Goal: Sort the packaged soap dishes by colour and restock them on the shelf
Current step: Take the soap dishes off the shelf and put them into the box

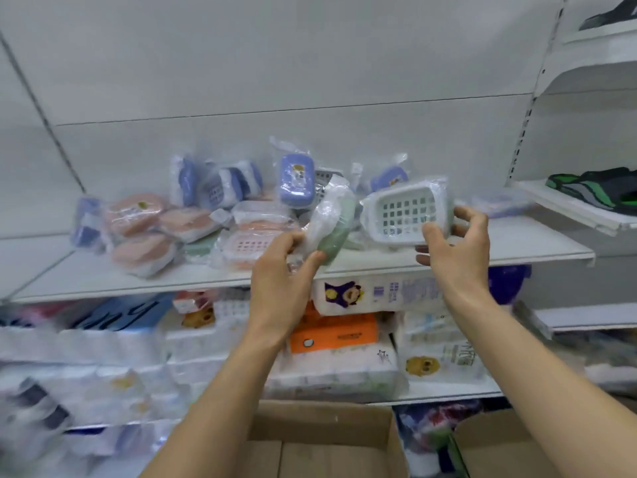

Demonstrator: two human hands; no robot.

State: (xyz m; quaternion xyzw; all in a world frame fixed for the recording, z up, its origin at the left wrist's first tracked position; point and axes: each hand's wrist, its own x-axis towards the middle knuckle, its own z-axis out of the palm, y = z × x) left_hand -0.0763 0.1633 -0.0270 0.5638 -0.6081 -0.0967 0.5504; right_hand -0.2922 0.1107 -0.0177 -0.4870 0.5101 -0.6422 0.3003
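Observation:
On the white shelf (379, 262) lies a jumble of soap dishes in clear plastic bags. Pink ones (138, 210) lie at the left and middle, blue ones (296, 179) stand at the back. My left hand (286, 257) grips a bagged green dish (336, 229), held on edge above the shelf's front. My right hand (458, 243) holds another bagged dish (406, 212) by its right end, its white grid insert facing me and a green rim behind.
Below the shelf are stacked tissue packs (375, 294) and an orange box (332, 332). Two open cardboard boxes (327, 439) stand at the bottom. Sandals (593, 189) lie on a side shelf at the right.

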